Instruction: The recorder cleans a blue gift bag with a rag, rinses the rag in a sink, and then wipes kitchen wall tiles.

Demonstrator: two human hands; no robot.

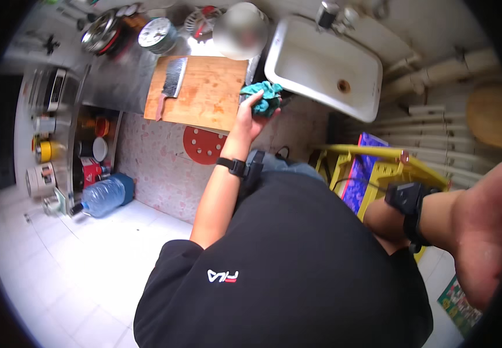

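My left hand [254,116] grips a crumpled teal cloth [265,102] in front of me, between the cutting board and the white sink. Beside it lies the wooden cutting board [209,89], its right edge close to my fingers. A cleaver [174,78] with a hammered-looking blade and brown handle rests at the board's left end. My right hand [481,222] is raised close to the camera at the right rim, with a black strapped device at the wrist. Its fingers run out of the picture, so whether it holds anything is hidden.
The white sink [320,69] stands right of the board, below a tap [327,15]. Behind the board are a white bowl [240,32] and a lidded container [157,35]. A yellow rack [377,165] is at my right. A large water bottle [105,195] lies by the left shelf.
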